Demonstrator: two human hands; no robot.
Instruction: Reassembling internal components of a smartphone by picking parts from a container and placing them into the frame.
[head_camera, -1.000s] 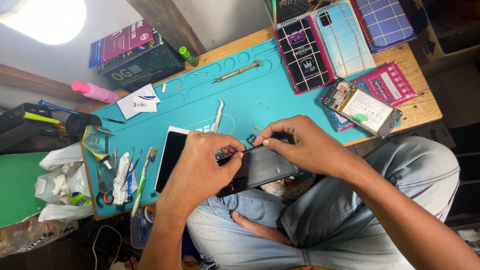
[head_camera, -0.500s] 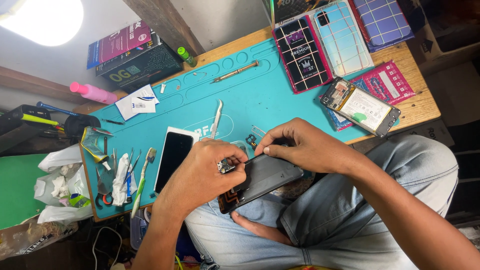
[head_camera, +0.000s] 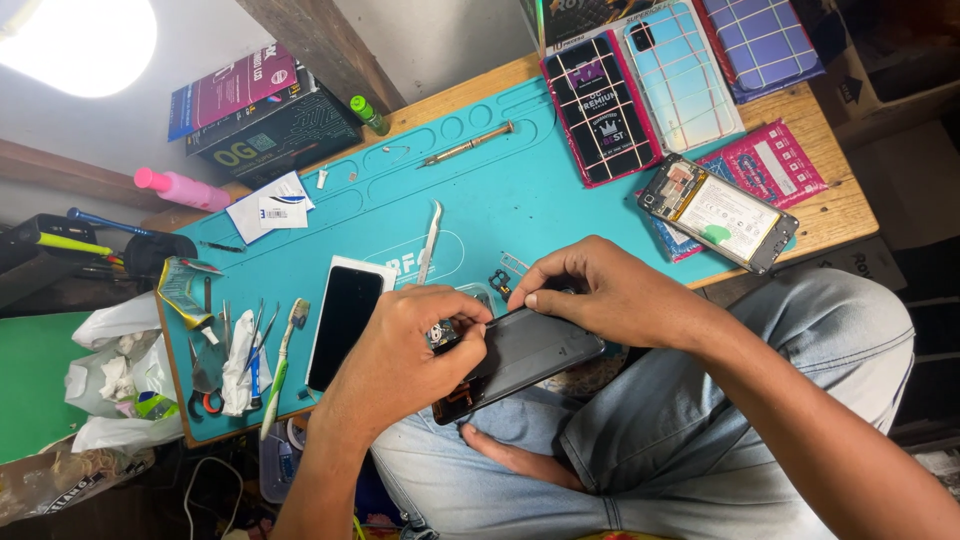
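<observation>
Right now both hands are on a dark phone back cover (head_camera: 525, 355), held tilted over the person's lap at the near edge of the teal work mat (head_camera: 480, 180). The left hand (head_camera: 405, 350) is curled tight, thumb and fingers pinching the cover's upper left corner, where a small camera module (head_camera: 441, 334) shows just beside the thumb. The right hand (head_camera: 605, 295) comes in from the other side, fingers bent down and pressed onto the cover's top edge, gripping it narrowly.

Just left of the left hand, a phone with a black screen (head_camera: 343, 322) lies flat on the mat, with a white toothbrush (head_camera: 281, 365) beside it and tweezers and scissors (head_camera: 204, 385) near the mat's left end. A thin metal pry tool (head_camera: 430, 240) lies above the hands, and a screwdriver (head_camera: 466, 145) sits farther up the mat. Off to the right, well apart from the hands, an opened phone with its battery showing (head_camera: 718, 212) rests on a pink packet, next to patterned phone case packages (head_camera: 640, 90). A pink bottle (head_camera: 180, 187) lies at the far left.
</observation>
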